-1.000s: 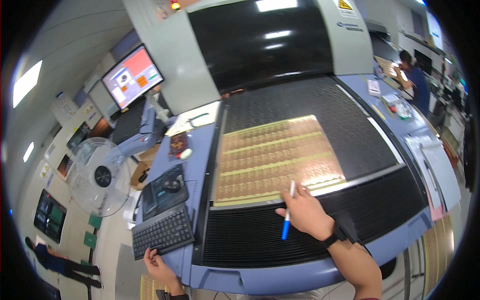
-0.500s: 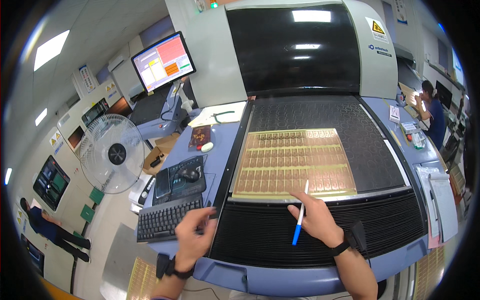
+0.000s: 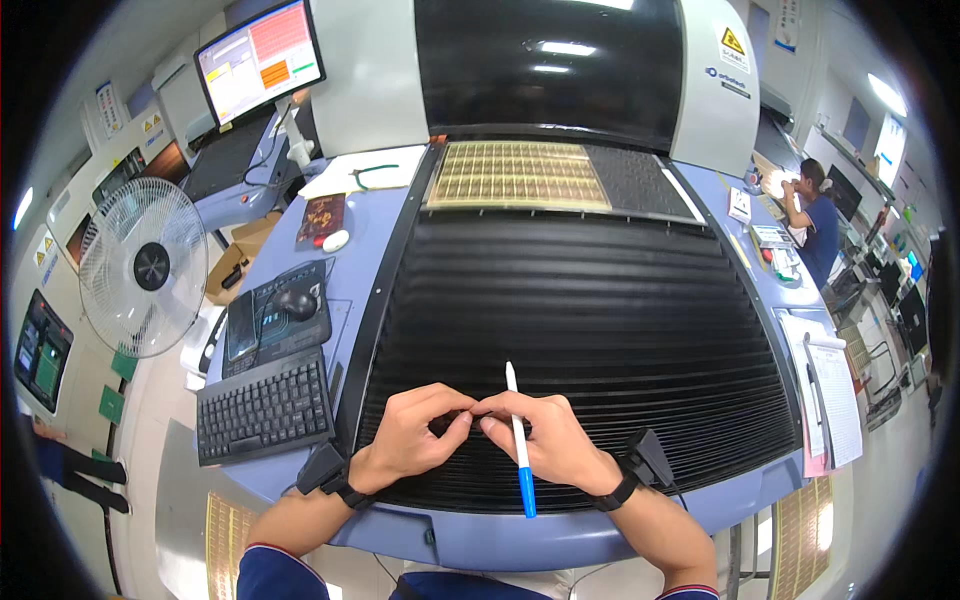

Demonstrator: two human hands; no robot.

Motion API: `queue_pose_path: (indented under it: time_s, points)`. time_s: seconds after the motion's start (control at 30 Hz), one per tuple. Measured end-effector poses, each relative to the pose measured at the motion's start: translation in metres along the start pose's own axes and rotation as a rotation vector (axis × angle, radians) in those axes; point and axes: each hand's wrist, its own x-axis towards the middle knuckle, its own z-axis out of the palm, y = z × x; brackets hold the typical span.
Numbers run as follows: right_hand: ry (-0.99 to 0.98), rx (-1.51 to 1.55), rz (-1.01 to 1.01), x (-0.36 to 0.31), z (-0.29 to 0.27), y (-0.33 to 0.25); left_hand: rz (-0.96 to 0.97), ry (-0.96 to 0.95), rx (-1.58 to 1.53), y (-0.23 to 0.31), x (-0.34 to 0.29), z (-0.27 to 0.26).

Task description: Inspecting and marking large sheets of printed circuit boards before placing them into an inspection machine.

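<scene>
My left hand (image 3: 420,432) and my right hand (image 3: 545,440) meet at the fingertips over the black pleated cover (image 3: 580,300) of the machine. The left thumb and forefinger are pinched; whether anything small lies between them is hidden. A white pen with a blue end (image 3: 518,440) is tucked between the fingers of my right hand, blue end toward me. Far ahead, a gold-coloured circuit panel (image 3: 520,175) with rows of small rectangles lies on the dark sliding bed (image 3: 650,185), under the front of the big machine (image 3: 550,80).
Left of the cover stand a keyboard (image 3: 265,407), a mouse (image 3: 296,304), a monitor (image 3: 262,60) and a fan (image 3: 150,265). Green-handled pliers (image 3: 372,172) lie on paper. A clipboard (image 3: 832,385) rests at the right. A person (image 3: 822,225) sits far right; someone's dark-clothed legs (image 3: 80,480) show far left.
The bed with the circuit panel has slid away toward the machine, stretching the pleated cover. My hands have come together, the left moving right and closing. The pen stays in my right hand.
</scene>
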Motion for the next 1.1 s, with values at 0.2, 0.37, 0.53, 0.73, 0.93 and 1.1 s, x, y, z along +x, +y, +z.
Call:
queue_pose_path:
  time_s: [0.2, 0.37, 0.53, 0.73, 0.93, 1.1]
  points:
    - [0.056, -0.03, -0.111, -0.001, 0.004, -0.004, 0.087, 0.024, -0.033, -0.003, -0.001, 0.001]
    - [-0.066, 0.564, 0.171, -0.002, 0.003, -0.008, -0.022, 0.063, -0.194, -0.005, -0.007, 0.0]
    - [-0.159, 0.714, 0.237, -0.004, -0.003, -0.009, 0.039, 0.108, -0.211, -0.006, -0.006, 0.0]
    - [-0.179, 0.816, 0.315, -0.004, -0.006, -0.008, 0.066, 0.144, -0.135, -0.004, -0.003, 0.001]
    - [-0.207, 0.856, 0.299, -0.002, -0.007, -0.009, 0.056, 0.164, -0.071, -0.002, -0.003, 0.003]
    - [-0.209, 0.834, 0.327, -0.003, -0.004, -0.012, -0.061, 0.144, -0.134, 0.001, -0.006, 0.003]
